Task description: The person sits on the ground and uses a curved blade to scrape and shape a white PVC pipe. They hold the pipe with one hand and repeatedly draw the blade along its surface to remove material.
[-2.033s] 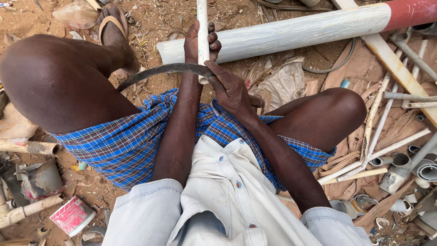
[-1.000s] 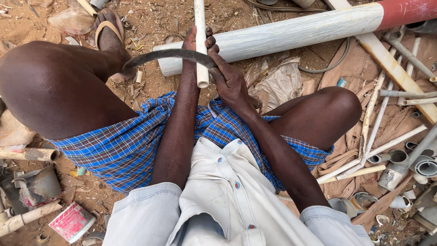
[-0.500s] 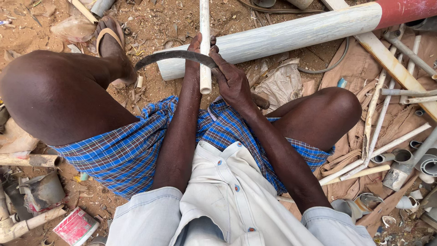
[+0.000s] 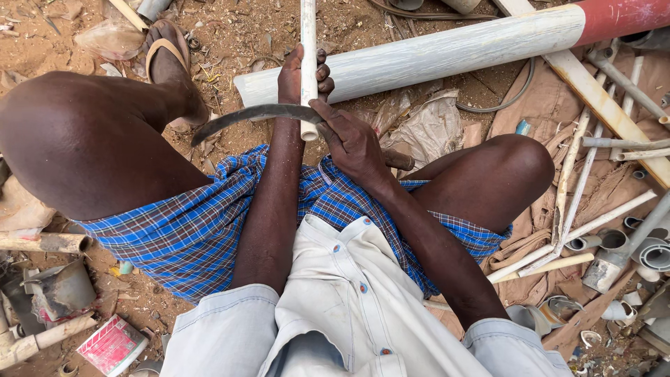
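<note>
— What are the materials like?
— The thin pipe looks like smooth, matt white plastic. The curved blade is dull, dark metal.
— And the rest?
— Checked blue cloth shorts; rough, sandy ground.

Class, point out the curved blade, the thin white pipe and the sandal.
curved blade [image 4: 241,116], head view, middle of the dark blade
thin white pipe [image 4: 308,28], head view, upper shaft
sandal [image 4: 165,47], head view, strap
</note>
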